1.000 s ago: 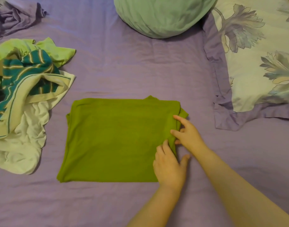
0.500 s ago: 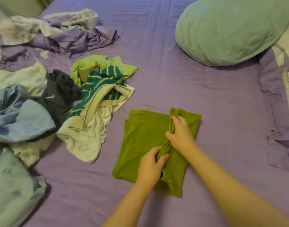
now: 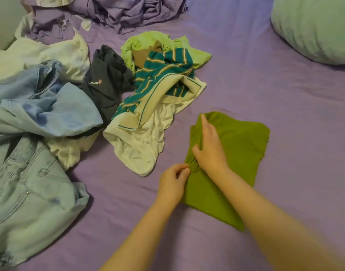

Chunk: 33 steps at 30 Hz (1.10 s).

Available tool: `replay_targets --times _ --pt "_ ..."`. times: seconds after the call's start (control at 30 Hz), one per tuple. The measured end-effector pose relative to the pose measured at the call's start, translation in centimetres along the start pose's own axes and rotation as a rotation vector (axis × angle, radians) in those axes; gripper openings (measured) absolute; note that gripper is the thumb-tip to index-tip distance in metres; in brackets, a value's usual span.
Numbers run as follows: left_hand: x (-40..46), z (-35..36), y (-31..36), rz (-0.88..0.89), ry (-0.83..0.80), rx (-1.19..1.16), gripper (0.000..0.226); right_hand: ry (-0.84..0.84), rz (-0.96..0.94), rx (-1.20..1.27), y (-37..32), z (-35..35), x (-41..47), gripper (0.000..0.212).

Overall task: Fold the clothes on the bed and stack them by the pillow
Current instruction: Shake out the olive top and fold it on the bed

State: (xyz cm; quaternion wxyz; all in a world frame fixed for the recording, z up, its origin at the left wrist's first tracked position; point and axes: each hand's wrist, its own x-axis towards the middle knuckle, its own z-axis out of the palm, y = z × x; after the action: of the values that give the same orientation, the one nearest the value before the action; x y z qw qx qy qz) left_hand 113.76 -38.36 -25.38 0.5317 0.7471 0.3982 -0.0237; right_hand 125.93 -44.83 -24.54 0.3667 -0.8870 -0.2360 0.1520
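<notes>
- Left hand (image 3: pixel 172 182) pinches the bunched left edge of the olive green garment (image 3: pixel 238 153); right hand (image 3: pixel 208 147) presses flat on it, fingers straight.
- The garment lies folded, just right of the unfolded clothes pile (image 3: pixel 70 98).
- Purple bedsheet (image 3: pixel 265 90); pale green pillow (image 3: pixel 314 28) well beyond the garment.
</notes>
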Motion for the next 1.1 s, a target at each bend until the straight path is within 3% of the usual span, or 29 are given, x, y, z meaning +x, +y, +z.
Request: replay_targets --times 0.17,0.27,0.4,0.47,0.53,0.63,0.73,0.8,1.0,1.1 --pt "0.7 -0.5 -1.4 -0.079 -0.027 0.096 0.020 -0.219 0.024 -0.016 1.0 1.3 0.4 0.074" --pt "1.7 -0.7 -1.5 -0.040 -0.013 0.199 0.019 -0.116 0.005 -0.029 3.4 0.1 0.1 0.061" --pt "3.9 0.0 0.0 0.052 -0.071 0.200 0.050 -0.044 0.024 -0.457 8.5 -3.1 -1.8 0.053" --pt "5.1 0.8 1.4 0.053 -0.096 0.213 0.056 -0.025 0.101 -0.533 10.3 -4.2 -3.0 0.055" --pt "6.1 1.8 2.6 0.026 -0.127 0.200 0.055 0.029 0.230 -0.470 11.3 -4.8 -3.9 0.064" --pt "7.3 2.8 4.2 -0.104 -0.107 0.117 0.055 0.204 0.429 -0.162 11.5 -4.8 -4.5 0.079" --pt "8.2 3.0 5.4 -0.328 -0.144 -0.167 0.054 0.350 0.593 0.159 11.3 -4.5 -4.7 0.067" --pt "8.2 2.8 5.9 -0.407 -0.228 -0.290 0.050 0.314 0.653 0.229 11.1 -4.4 -4.8 0.054" --pt "6.8 3.7 6.2 -0.208 -0.386 -0.140 0.039 0.192 0.484 0.170 11.0 -4.4 -5.9 0.056" --pt "6.2 4.8 7.2 -0.064 -0.375 -0.005 0.042 0.135 0.422 0.197 11.4 -6.1 -6.1 0.055"
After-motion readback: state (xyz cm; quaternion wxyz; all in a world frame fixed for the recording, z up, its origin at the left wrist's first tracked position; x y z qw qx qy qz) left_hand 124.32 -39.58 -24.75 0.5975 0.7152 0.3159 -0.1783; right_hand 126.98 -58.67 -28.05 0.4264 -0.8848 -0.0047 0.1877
